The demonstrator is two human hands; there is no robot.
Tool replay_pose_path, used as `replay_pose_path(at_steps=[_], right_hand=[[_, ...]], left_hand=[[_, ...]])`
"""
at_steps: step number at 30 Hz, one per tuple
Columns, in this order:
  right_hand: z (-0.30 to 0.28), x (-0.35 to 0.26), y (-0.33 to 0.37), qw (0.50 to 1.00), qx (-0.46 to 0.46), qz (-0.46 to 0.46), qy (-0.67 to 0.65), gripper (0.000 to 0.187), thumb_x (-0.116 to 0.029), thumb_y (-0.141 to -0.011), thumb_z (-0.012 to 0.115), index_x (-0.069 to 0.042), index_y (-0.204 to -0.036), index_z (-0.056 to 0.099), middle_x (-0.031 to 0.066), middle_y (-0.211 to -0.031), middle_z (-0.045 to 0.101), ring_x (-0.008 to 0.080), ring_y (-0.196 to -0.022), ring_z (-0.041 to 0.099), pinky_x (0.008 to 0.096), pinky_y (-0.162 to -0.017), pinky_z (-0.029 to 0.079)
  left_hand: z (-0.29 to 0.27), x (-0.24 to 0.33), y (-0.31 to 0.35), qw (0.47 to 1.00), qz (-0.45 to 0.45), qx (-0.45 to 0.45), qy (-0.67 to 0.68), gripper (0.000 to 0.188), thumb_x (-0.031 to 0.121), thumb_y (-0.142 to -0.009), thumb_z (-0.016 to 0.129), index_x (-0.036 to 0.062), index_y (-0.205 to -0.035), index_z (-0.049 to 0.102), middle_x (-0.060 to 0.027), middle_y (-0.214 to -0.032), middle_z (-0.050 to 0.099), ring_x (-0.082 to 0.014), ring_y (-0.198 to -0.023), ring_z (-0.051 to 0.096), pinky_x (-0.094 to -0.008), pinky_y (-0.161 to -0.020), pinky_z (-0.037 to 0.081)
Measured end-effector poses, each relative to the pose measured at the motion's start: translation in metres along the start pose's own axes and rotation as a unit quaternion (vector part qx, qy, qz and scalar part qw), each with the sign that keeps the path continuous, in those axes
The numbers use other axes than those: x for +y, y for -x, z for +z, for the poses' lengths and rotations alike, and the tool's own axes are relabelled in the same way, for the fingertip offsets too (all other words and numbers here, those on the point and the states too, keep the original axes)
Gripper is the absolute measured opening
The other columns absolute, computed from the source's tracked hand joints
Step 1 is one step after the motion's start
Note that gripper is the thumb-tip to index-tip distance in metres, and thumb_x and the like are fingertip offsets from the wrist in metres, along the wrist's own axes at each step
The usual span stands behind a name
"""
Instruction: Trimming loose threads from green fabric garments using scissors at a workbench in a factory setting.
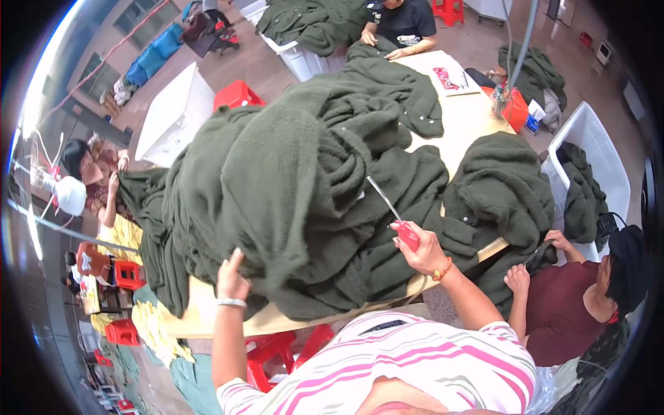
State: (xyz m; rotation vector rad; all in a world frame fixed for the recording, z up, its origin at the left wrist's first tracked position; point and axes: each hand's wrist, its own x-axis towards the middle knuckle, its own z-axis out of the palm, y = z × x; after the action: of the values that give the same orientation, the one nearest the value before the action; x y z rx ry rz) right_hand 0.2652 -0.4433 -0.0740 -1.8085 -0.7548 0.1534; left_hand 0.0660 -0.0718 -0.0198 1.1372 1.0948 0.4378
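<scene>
A big heap of dark green fleece garments (277, 166) covers most of the wooden table (259, 321) in front of me. My left hand (233, 278) is at the heap's near left edge, one finger stretched out against the fabric and nothing visible in it. A garment flap beside it is slightly blurred. Over the heap's right part, my right hand (420, 250) is closed round the red handle of a screwdriver (384, 197). Its thin metal shaft points up and left, above the cloth. Small pale snaps dot some garments.
At right, a person in maroon (564, 311) handles green cloth beside a white bin (619, 138). Another person (401, 31) works at the table's far end; a third (93, 162) holds fabric at left. Red stools (270, 356) stand under the near edge. A hanging cable (529, 41) drops at upper right.
</scene>
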Motion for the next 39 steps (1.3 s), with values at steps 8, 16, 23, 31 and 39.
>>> replay_pose_path(at_steps=[8,16,23,31,39], right_hand=[[0.029,-0.024,0.009,0.998,-0.038,0.010,0.040,0.029,-0.010,-0.085,0.064,-0.003,-0.112,0.058,0.0175,-0.097,0.067,0.0372,-0.088,0.065,0.0381,-0.072,0.053],[0.030,-0.035,0.034,0.995,-0.018,0.008,0.098,0.029,-0.015,-0.085,0.065,-0.005,-0.111,0.057,0.0184,-0.086,0.066,0.0384,-0.081,0.064,0.0406,-0.068,0.052],[0.032,-0.045,0.040,0.993,-0.027,0.014,0.116,0.033,-0.012,-0.084,0.065,-0.004,-0.115,0.057,0.0180,-0.097,0.067,0.0374,-0.087,0.065,0.0380,-0.072,0.053],[0.037,-0.076,0.037,0.974,-0.169,0.009,0.149,0.032,-0.020,-0.085,0.059,-0.012,-0.116,0.056,0.0170,-0.079,0.067,0.0389,-0.075,0.065,0.0468,-0.069,0.051],[0.042,-0.090,0.010,0.956,-0.173,0.044,0.232,0.034,-0.020,-0.086,0.058,-0.013,-0.119,0.053,0.0205,-0.077,0.066,0.0398,-0.076,0.065,0.0498,-0.073,0.050]], left_hand=[[0.052,-0.051,0.067,0.554,0.665,-0.042,-0.499,0.074,0.031,-0.074,0.078,0.0081,-0.136,0.045,-0.0189,-0.134,0.040,-0.0354,-0.121,0.040,-0.0462,-0.099,0.035],[0.113,-0.056,0.035,0.584,0.611,-0.030,-0.534,0.088,0.030,-0.069,0.080,0.0062,-0.142,0.036,-0.0190,-0.132,0.040,-0.0356,-0.116,0.042,-0.0449,-0.095,0.035],[0.135,-0.051,-0.013,0.689,0.577,-0.067,-0.433,0.047,-0.002,-0.079,0.057,-0.0018,-0.126,0.050,-0.0143,-0.101,0.060,-0.0294,-0.091,0.061,-0.0366,-0.078,0.050],[0.101,-0.031,-0.033,0.913,0.059,-0.380,0.136,0.017,0.003,-0.092,0.058,-0.0012,-0.108,0.062,-0.0074,-0.098,0.069,-0.0164,-0.086,0.067,-0.0290,-0.076,0.055],[0.086,-0.046,-0.043,0.914,0.047,-0.374,0.149,0.015,0.002,-0.092,0.059,-0.0004,-0.106,0.062,-0.0083,-0.101,0.068,-0.0173,-0.088,0.067,-0.0299,-0.078,0.055]])
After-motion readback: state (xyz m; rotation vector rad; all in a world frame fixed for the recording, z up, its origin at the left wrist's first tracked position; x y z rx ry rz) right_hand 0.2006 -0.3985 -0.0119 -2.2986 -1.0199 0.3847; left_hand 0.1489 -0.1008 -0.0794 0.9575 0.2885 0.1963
